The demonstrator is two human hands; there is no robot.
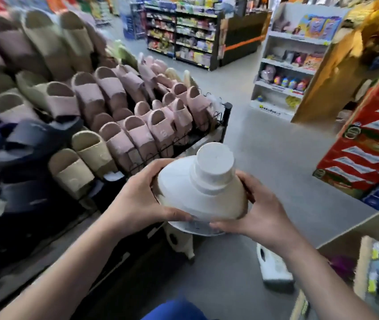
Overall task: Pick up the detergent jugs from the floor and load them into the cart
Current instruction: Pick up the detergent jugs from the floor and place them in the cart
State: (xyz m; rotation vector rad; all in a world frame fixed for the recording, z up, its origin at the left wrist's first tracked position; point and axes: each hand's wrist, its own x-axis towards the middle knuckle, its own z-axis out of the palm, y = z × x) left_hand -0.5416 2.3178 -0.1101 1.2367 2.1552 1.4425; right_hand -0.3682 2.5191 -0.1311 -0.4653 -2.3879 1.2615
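- Above the grey shop floor [264, 146], at mid-frame, a white detergent jug [179, 190] is held clear of the ground, its broad white cap [215, 162] uppermost and facing the camera.
- The person's left grip [137, 199] clasps the jug's left side, fingers curled over the far shoulder and thumb along the near edge.
- The right grip [260, 215] clasps the right side, fingers wrapped round the far wall and thumb at the near lower edge.
- A second white jug [274, 266] lies on the floor beneath the right forearm, apart from the held one.
- To the left, a black wire rack [226, 116] carries rows of pink, beige and navy slippers [137, 135].
- To the right stand stacked red cartons [364, 153]; beyond them, white shelves [288, 65] hold goods too blurred to name.
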